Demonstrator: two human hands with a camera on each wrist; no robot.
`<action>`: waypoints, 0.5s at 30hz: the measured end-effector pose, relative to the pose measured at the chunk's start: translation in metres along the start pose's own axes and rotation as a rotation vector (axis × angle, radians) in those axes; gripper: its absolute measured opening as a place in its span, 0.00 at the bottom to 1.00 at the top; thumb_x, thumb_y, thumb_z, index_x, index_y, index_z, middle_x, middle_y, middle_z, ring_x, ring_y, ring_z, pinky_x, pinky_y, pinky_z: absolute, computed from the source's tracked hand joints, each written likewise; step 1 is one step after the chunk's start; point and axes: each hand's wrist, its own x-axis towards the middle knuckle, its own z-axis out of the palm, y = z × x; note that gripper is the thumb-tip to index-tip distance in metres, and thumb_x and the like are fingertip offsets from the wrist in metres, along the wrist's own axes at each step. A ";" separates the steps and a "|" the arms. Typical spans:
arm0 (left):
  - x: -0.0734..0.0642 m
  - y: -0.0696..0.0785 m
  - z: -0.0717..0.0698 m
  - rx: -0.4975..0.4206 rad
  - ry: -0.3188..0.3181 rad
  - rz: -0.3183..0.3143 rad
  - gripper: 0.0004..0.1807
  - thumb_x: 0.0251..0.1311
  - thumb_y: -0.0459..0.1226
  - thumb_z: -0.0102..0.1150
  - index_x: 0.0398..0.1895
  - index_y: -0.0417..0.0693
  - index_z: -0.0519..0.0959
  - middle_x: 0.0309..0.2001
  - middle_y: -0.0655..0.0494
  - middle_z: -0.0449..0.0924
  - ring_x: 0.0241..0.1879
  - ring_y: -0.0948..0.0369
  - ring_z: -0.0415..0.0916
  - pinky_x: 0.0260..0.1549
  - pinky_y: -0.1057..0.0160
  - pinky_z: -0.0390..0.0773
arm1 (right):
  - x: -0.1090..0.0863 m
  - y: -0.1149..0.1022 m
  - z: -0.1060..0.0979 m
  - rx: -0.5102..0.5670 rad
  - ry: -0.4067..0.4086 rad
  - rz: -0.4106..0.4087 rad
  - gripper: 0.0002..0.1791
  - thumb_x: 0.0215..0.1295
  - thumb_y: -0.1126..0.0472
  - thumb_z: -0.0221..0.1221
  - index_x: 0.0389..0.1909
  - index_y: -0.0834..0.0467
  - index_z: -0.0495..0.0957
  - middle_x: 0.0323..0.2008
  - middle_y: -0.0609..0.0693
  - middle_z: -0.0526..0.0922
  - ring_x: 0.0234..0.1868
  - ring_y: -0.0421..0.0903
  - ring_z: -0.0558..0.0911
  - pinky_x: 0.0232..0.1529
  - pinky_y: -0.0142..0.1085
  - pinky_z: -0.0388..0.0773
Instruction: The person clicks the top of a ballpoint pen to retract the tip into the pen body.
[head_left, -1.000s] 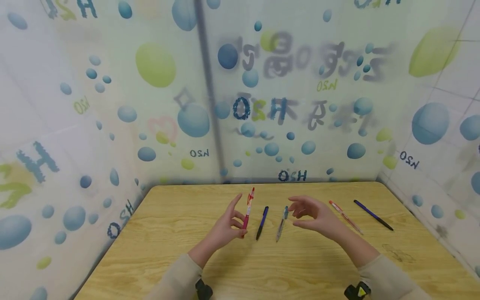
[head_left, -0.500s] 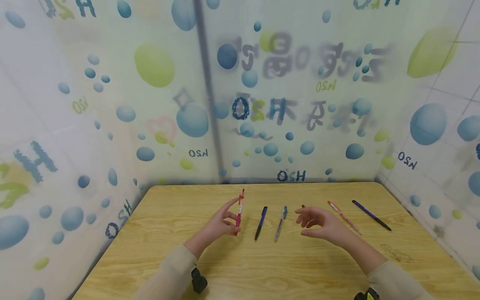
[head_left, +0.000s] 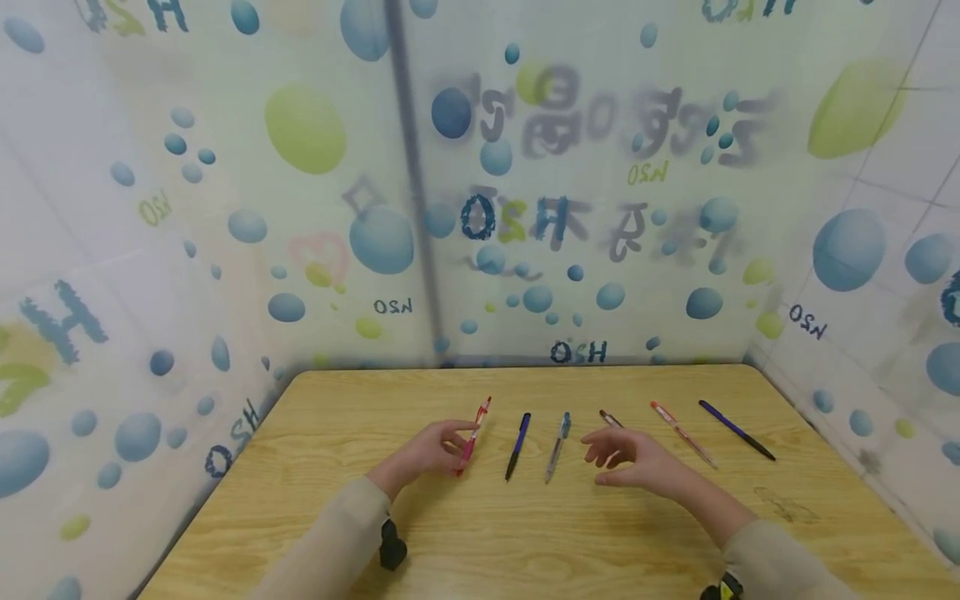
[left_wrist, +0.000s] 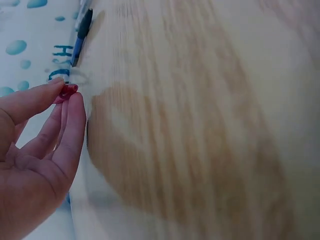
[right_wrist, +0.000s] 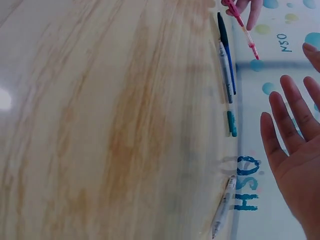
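Note:
My left hand (head_left: pixel 429 450) pinches a red-and-pink pen (head_left: pixel 474 435) between thumb and fingers, low over the left part of the table. The pen leans, its red top pointing away and to the right. In the left wrist view its pink end (left_wrist: pixel 69 90) shows end-on at the fingertips. My right hand (head_left: pixel 633 460) hovers with relaxed fingers and holds nothing. Just behind it lies a dark-tipped pen (head_left: pixel 609 417), partly hidden by the hand. Between the hands lie a blue-and-black pen (head_left: pixel 517 447) and a clear pen with a teal top (head_left: pixel 557 448).
On the right lie a clear pen with an orange-red top (head_left: pixel 682 433) and a long blue-and-black pen (head_left: pixel 737 429). A dark scribble (head_left: pixel 783 502) marks the wooden table (head_left: pixel 525 542). Bubble-printed curtains (head_left: pixel 480 333) enclose the table's back and sides.
My left hand has moved left and lower with the red-and-pink pen, which now leans more. My right hand shifted right, then back and slightly nearer, uncovering the dark-tipped pen.

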 end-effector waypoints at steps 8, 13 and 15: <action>0.005 -0.003 -0.008 0.068 -0.029 -0.015 0.32 0.55 0.22 0.64 0.66 0.37 0.70 0.42 0.45 0.80 0.39 0.56 0.79 0.33 0.59 0.82 | 0.000 0.011 0.001 -0.009 -0.003 0.014 0.27 0.62 0.70 0.64 0.61 0.72 0.69 0.45 0.59 0.80 0.45 0.61 0.78 0.44 0.40 0.79; 0.012 -0.005 -0.013 0.123 -0.046 -0.040 0.32 0.55 0.24 0.66 0.65 0.39 0.71 0.41 0.47 0.81 0.36 0.57 0.80 0.34 0.59 0.82 | 0.002 0.012 0.002 -0.015 -0.007 0.007 0.27 0.62 0.70 0.64 0.61 0.72 0.69 0.45 0.59 0.81 0.44 0.61 0.78 0.44 0.40 0.79; 0.014 -0.005 -0.014 0.123 -0.053 -0.060 0.32 0.55 0.24 0.66 0.65 0.40 0.72 0.41 0.47 0.80 0.35 0.57 0.80 0.35 0.59 0.82 | 0.003 0.011 0.002 -0.017 -0.011 0.006 0.27 0.62 0.70 0.64 0.61 0.71 0.69 0.45 0.59 0.81 0.45 0.62 0.78 0.44 0.40 0.79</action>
